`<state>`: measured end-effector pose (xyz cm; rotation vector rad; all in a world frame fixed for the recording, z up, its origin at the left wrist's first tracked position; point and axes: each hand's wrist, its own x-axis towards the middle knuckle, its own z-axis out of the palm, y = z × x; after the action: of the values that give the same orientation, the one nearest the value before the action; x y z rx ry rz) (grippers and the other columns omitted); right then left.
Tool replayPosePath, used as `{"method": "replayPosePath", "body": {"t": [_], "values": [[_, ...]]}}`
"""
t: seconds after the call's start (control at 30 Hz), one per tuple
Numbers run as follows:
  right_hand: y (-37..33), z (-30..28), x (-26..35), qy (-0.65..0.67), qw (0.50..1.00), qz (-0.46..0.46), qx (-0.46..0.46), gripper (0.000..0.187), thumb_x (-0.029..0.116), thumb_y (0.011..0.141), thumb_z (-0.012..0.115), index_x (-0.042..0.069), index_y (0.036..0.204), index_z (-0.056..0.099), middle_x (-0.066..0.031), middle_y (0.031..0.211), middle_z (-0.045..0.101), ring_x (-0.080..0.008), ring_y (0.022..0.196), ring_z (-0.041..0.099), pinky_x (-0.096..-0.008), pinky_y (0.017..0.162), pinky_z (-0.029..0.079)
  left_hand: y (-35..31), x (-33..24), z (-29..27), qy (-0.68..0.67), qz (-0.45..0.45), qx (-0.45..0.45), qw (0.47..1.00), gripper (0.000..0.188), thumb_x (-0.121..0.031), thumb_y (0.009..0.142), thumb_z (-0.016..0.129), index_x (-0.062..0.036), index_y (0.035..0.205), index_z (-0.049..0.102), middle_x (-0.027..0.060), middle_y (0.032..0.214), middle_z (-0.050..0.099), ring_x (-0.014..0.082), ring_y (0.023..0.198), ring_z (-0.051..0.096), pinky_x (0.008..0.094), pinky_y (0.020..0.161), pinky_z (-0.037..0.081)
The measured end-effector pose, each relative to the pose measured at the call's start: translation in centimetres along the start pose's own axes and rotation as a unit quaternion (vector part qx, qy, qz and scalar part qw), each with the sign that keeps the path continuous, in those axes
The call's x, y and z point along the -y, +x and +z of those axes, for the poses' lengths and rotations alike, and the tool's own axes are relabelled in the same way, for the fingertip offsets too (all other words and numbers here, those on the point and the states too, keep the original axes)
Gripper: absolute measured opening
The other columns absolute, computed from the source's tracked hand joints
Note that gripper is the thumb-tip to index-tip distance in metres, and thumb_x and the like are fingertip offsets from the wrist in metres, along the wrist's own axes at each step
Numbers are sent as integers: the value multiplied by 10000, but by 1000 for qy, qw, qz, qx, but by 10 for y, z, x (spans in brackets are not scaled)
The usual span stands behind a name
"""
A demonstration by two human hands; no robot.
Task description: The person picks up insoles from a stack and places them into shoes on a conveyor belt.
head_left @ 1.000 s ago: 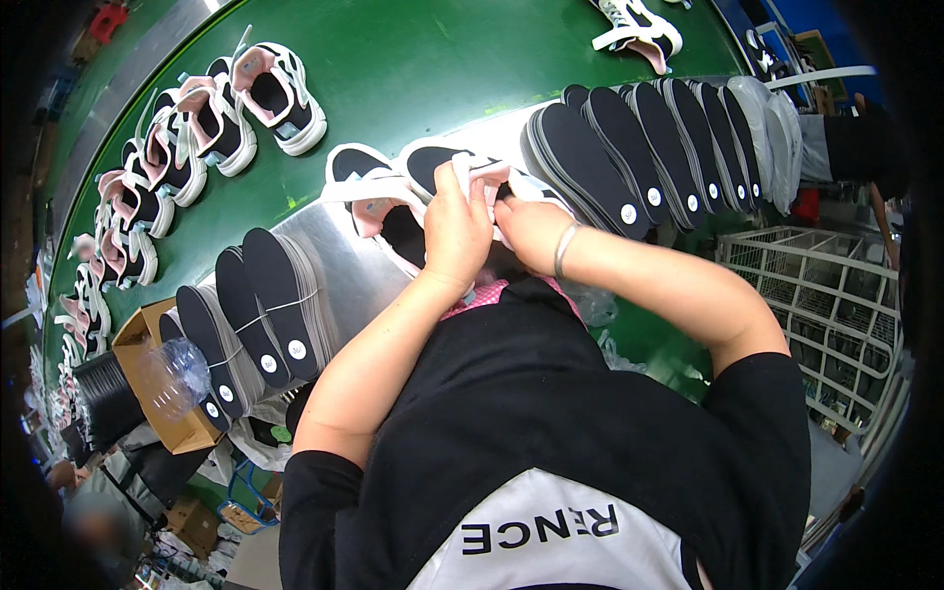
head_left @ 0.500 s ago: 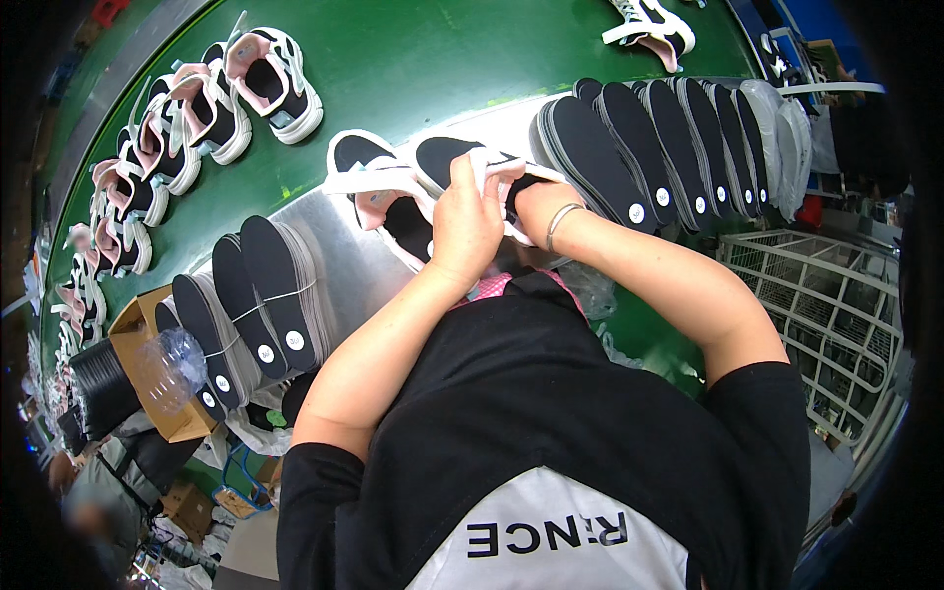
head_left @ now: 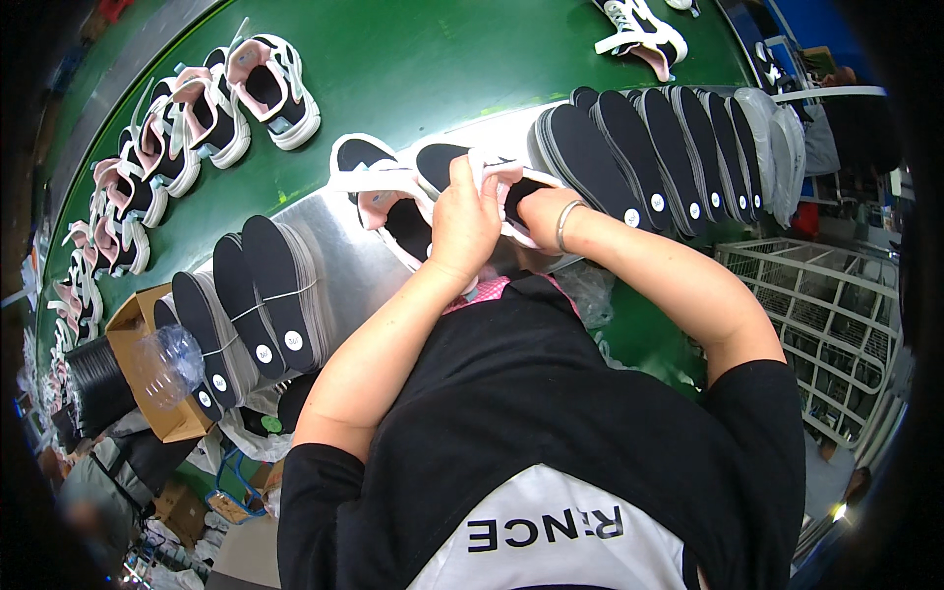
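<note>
A black, white and pink sneaker lies before me on the metal strip. My left hand is closed on its upper, around the pink-lined tongue and collar. Into the shoe's opening reaches my right hand, its fingers hidden inside; whether they hold anything cannot be seen. Directly left of it rests a matching sneaker, with a white strap across it and its dark inside facing me. Stacks of black insoles with white round stickers flank the pair: banded ones to the left, more to the right.
A row of similar sneakers runs along the green table at left. Another sneaker lies at the far right. A cardboard box with a clear plastic bottle stands lower left; a white wire rack is at right.
The view has shifted slightly. Both hands stay on the same sneaker, and the right hand seems to have moved only a little within the opening.
</note>
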<state>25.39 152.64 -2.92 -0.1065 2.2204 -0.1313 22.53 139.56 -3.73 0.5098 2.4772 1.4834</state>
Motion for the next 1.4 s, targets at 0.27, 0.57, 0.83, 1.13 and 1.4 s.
{"method": "replayPosePath", "body": {"t": [0.27, 0.57, 0.83, 1.13, 1.4], "values": [[-43, 10, -8, -49, 996, -71, 3, 222, 163, 680, 497, 37, 837, 590, -110, 763, 619, -236, 799, 588, -426, 855, 263, 7, 2, 2, -41, -29, 19, 999, 203, -143, 817, 482, 13, 928, 413, 233, 754, 565, 395, 723, 555, 430, 611, 431], [-41, 17, -17, 13, 985, -149, -85, 238, 277, 789, 469, 67, 817, 578, -129, 752, 606, -270, 836, 569, -439, 839, 310, 22, 9, 15, -252, -151, 36, 955, 259, -244, 868, 437, 13, 884, 468, 113, 689, 552, 202, 659, 557, 321, 594, 427], [-3, -6, -20, 2, 852, -174, -494, 202, 99, 718, 502, 102, 919, 526, -48, 774, 544, -212, 709, 533, -331, 639, 427, 29, 16, 23, -169, -134, -8, 976, 294, -260, 870, 406, 31, 867, 451, 200, 738, 545, 302, 702, 549, 357, 629, 415], [-44, 22, -50, 294, 826, -115, -467, 91, 95, 739, 560, 43, 814, 562, -97, 760, 538, -229, 716, 538, -315, 632, 429, -1, -13, -9, -9, 77, -52, 996, 395, -172, 799, 541, 5, 1106, 364, 100, 813, 531, 177, 728, 537, 286, 652, 433], [-31, 64, -29, 465, 831, -2, -305, 335, 142, 707, 543, -52, 973, 477, -224, 875, 548, -311, 812, 560, -371, 711, 440, -29, -27, -40, 215, -45, 130, 967, 975, -425, 688, 618, 53, 1290, 17, 225, 762, 574, 351, 673, 587, 406, 571, 470]]}}
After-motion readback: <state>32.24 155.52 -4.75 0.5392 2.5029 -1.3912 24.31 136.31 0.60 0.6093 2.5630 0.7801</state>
